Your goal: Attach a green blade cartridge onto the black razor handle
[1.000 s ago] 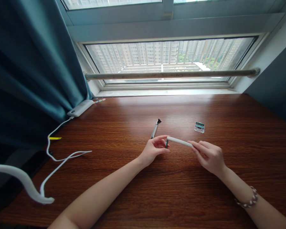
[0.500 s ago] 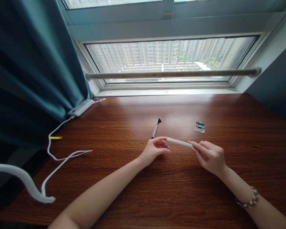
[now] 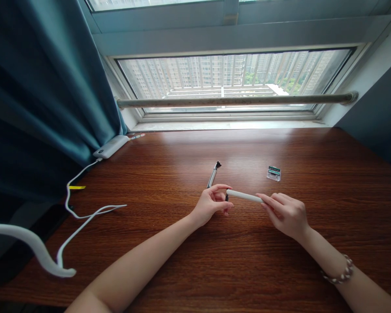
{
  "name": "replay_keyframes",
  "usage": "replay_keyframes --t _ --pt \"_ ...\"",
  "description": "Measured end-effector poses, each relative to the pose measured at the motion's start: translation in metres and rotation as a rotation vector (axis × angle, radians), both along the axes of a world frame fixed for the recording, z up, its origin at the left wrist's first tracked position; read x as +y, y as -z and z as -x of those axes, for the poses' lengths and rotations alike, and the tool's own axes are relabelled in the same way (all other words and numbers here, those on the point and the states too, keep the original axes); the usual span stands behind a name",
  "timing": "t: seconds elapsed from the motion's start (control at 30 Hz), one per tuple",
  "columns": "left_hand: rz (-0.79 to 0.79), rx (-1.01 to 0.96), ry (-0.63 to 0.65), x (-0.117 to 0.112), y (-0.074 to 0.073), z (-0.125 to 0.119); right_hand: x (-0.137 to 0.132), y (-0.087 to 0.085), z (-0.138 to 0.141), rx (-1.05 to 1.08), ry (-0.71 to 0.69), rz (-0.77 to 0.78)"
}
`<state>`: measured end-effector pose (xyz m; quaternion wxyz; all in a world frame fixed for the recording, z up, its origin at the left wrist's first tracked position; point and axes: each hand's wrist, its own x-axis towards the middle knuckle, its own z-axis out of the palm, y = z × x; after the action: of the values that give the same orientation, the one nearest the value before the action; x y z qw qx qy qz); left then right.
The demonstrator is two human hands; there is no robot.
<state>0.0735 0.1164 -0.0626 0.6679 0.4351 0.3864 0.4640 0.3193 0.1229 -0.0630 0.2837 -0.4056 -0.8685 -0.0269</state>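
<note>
A slim white stick (image 3: 244, 196) is held just above the table (image 3: 182, 256), approx. at centre, betw. both hands. Its long axis runs left-right, w/ the left end slightly farther from the person and a touch higher than the right end.

The right hand (image 3: 285, 213) is clamped on the stick's right end: thumb and fingers are closed round it, palm turned inward, wrist low near the table, forearm coming in from the lower right. A beaded bracelet (image 3: 340, 271) is worn on that wrist.

The left hand (image 3: 211, 204) is at the stick's left tip. Forefinger is arched over the top, thumb is set below, and a small dark piece (image 3: 227, 198) is pinched betw. them, right at the tip. Whether the piece is seated on the stick or only touching it can't be told; it is too small. The other fingers are curled under, and the forearm comes in from the lower left.

So the stick lies crosswise betw. the hands, each end taken by the nearer hand, w/ the dark piece on the left hand's side.

Just behind the left hand a dark-and-silver handle (image 3: 213, 175) lies on the table, long axis pointing away toward the window. A clear case w/ green insert (image 3: 273, 173) is set beyond the right hand, apart from it. Far left: power bank (image 3: 111, 147), white cable (image 3: 84, 217), teal curtain (image 3: 35, 108).
</note>
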Motion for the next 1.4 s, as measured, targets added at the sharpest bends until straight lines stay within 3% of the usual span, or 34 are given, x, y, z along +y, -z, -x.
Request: replay_keyframes --t 0.1,0.23,0.4,0.53,0.73,0.9,1.17,1.4 --pt "-0.02 0.046 -0.013 0.0008 -0.0003 0.0015 0.0001 -0.0002 0.0001 0.032 0.008 0.004" --pt "-0.09 0.188 -0.002 -0.0002 0.0003 0.0036 0.0005 0.0 0.0012 0.023 -0.098 0.052" --pt "-0.12 0.246 -0.037 -0.0034 0.0012 0.0032 0.0007 0.0008 0.0013 0.04 0.014 0.038" --pt "-0.11 0.234 -0.025 -0.0044 0.0017 0.0026 -0.0001 0.0004 0.0012 0.023 -0.096 0.074" --pt "-0.169 0.29 -0.06 -0.0037 0.0036 0.0052 0.0021 0.0033 0.0017 0.073 0.085 0.031" --pt "-0.216 0.238 -0.115 0.001 0.0016 0.0052 0.0008 0.0026 0.0018 0.115 0.028 0.108" --pt "-0.11 0.121 -0.03 0.0013 0.0038 0.0024 -0.0023 0.0012 0.0035 0.109 -0.07 0.097" --pt "-0.133 0.063 -0.004 -0.0021 0.002 0.0011 -0.0026 0.0012 0.0027 0.075 -0.09 0.067"
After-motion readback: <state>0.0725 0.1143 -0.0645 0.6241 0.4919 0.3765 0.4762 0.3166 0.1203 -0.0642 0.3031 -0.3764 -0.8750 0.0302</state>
